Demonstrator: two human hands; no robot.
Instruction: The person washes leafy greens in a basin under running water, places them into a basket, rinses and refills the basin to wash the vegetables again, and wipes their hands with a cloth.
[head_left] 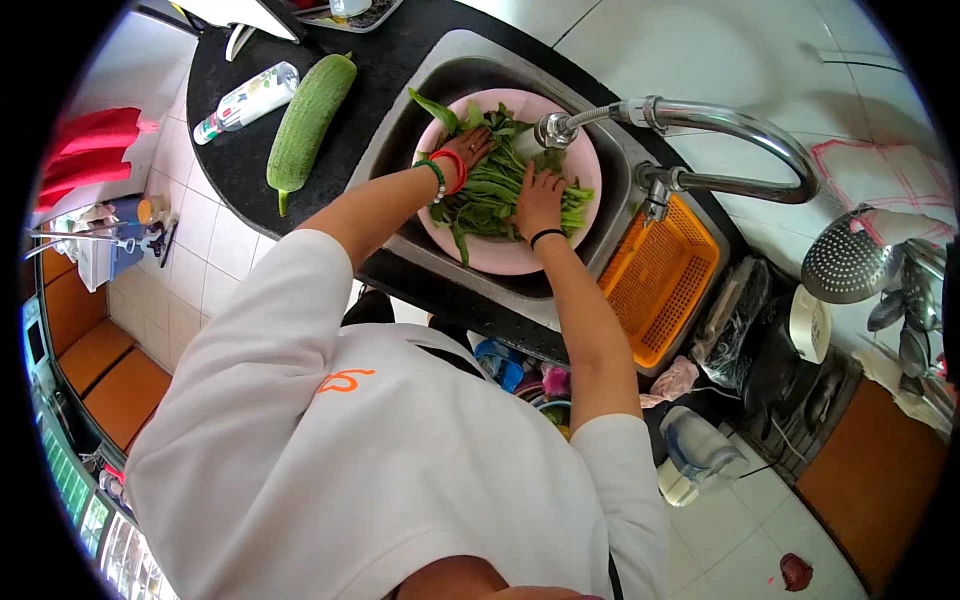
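Two-handed, touching leafy greens beneath spread left fingers and right fingers; cannot tell whether gripping. Ringed by pink basin, then by steel sink.

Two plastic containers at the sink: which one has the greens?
The round pink plastic basin: green leafy vegetables lie inside, under the left hand and right hand. The rectangular orange perforated basket to its right shows none.

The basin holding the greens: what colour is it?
The basin is pale pink, clearest in the head view.
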